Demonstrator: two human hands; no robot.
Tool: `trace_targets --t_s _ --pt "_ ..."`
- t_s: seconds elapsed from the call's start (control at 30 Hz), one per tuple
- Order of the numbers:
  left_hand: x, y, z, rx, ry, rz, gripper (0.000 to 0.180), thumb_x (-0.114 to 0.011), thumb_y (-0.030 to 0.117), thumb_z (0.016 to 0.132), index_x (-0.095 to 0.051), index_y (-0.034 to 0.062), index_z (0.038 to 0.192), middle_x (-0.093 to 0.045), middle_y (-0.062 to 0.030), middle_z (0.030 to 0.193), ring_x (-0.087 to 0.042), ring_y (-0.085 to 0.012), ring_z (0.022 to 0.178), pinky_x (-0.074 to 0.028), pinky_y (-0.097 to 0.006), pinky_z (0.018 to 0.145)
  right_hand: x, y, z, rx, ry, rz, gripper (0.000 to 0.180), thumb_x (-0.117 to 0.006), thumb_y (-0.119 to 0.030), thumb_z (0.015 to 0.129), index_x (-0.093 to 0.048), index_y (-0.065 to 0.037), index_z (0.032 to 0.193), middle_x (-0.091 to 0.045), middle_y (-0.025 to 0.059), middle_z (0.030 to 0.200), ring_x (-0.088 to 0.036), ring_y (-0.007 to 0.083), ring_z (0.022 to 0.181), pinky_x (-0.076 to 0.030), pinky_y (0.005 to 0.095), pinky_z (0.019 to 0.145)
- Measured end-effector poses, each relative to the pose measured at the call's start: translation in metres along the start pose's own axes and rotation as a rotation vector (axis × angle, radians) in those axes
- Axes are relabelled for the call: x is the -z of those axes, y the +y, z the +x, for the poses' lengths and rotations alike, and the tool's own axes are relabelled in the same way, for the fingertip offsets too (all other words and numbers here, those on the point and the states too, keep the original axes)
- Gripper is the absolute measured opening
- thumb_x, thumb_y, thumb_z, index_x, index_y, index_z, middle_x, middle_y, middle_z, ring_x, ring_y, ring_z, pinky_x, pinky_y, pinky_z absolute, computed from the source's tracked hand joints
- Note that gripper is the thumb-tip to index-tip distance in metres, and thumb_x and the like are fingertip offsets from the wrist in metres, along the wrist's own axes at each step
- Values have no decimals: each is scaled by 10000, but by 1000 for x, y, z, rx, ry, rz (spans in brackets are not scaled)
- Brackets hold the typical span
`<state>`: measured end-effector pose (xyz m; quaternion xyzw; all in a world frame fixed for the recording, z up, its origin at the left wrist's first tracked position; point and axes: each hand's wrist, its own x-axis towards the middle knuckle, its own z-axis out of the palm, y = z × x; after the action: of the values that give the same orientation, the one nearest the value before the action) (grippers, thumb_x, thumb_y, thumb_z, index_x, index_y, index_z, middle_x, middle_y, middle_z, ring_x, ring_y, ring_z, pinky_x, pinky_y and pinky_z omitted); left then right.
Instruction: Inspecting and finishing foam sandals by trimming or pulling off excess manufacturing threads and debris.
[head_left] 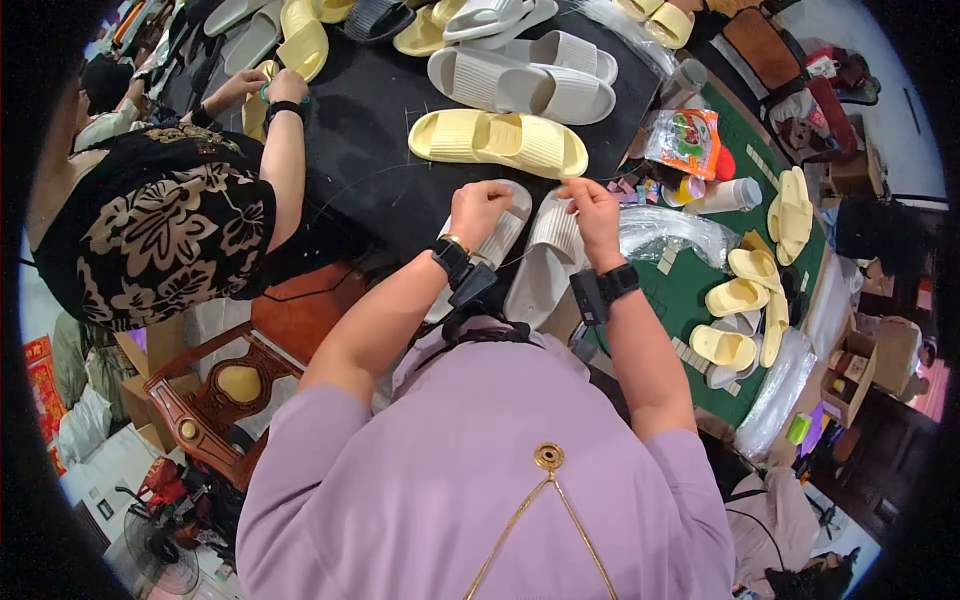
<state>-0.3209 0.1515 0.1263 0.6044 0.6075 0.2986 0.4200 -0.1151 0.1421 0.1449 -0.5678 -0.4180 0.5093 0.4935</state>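
A pair of light grey slide slippers lies at the near edge of the black table, close to my body: a left slipper (503,238) and a right slipper (540,275). Over the left one my left hand (480,213) is closed, its fingertips pressed together. My right hand (594,215) pinches at the toe end of the right slipper; whatever either hand holds is too small to make out. A thin pale line runs between my wrists. Just beyond my hands lies a pair of yellow slippers (490,138), with larger grey slippers (515,82) behind it.
At the left, a co-worker in a black floral top (170,225) handles a yellow slipper. On the right, a green table (715,300) bears yellow slippers (735,297), clear plastic bags (675,230), an orange packet (684,140) and a white cup (727,196). A carved wooden chair (225,390) stands lower left.
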Motion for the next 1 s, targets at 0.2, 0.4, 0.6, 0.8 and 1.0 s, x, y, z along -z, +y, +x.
trace_targets --t_s 0.2,0.4,0.6,0.8,1.0 --pt "0 18 -7 -315 69 50 149 -696 104 804 -738 28 925 -713 -145 847 -698 -249 752 -534 -318 690 8 7 -8 -24 -26 -74 226 -536 -146 974 -691 -17 1079 -646 -8 752 -499 30 631 -422 197 590" --pt "-7 17 -8 -353 106 59 115 -683 155 788 -728 78 860 -708 -96 800 -672 -274 743 -480 -385 787 -11 17 -19 1 -89 -27 220 -533 -68 926 -593 -10 1129 -671 40 778 -544 61 657 -452 206 620" --pt "-3 22 -10 -413 68 106 108 -708 78 753 -713 25 848 -699 -126 790 -676 -286 728 -533 -350 685 -20 21 -20 -24 -101 -56 81 -565 -48 905 -581 -38 984 -671 50 788 -558 67 619 -458 207 581" --pt "-4 22 -9 -395 64 118 90 -675 181 799 -719 105 814 -703 -55 774 -664 -260 759 -443 -407 870 -27 16 -17 -30 -108 -59 45 -577 -69 914 -597 -36 938 -661 31 788 -570 71 630 -468 214 583" --pt "0 28 -8 -476 76 183 86 -682 131 783 -713 56 813 -697 -94 776 -653 -286 717 -502 -384 725 -27 9 -14 -9 -102 -163 80 -589 -78 912 -637 -14 921 -659 17 790 -592 72 662 -484 222 591"
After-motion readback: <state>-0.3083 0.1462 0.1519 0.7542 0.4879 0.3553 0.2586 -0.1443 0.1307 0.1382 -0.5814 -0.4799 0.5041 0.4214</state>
